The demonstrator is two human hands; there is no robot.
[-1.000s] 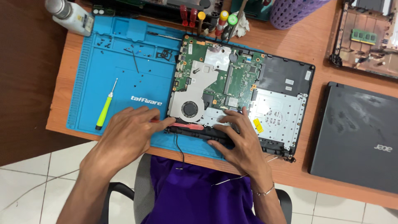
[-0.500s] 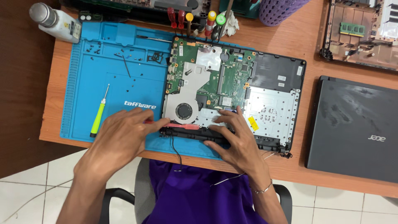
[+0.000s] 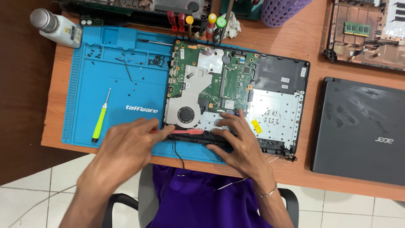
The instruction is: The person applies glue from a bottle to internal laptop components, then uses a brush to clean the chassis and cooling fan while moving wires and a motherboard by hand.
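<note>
Laptop lies open as before, left hand still gripping a red tool, right hand flat, fingers spread, holding nothing.

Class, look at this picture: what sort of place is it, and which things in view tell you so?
Most likely an electronics repair bench. An opened laptop with its circuit board bare lies on a blue work mat, screwdrivers stand at the back, and another stripped laptop shell sits nearby.

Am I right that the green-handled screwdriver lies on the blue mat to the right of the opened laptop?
Not quite: the head view shows the green-handled screwdriver on the blue mat to the left of the opened laptop, not the right.
</note>
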